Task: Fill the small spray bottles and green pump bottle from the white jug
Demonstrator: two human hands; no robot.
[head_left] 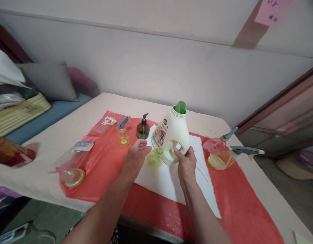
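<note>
My right hand (187,161) grips the handle of a cream-white detergent jug (180,130), which has a printed label and no cap. A green pouring spout (181,107) shows in its mouth. The jug tilts slightly over a white paper sheet (169,184). In front of it on the sheet stands a small see-through yellow-green bottle (155,158), its neck uncapped. My left hand (138,152) is just left of that bottle, fingers stretched out and holding nothing. A brown pump bottle (143,128) stands behind my left hand.
Red plastic sheeting (103,169) covers much of the table. An orange-tinted spray bottle (123,135) stands left; a pink (214,145) and a yellow spray bottle (221,160) lie right. At left are a plastic bag (76,154), a round lid (76,178) and a blurred orange-red package (14,154).
</note>
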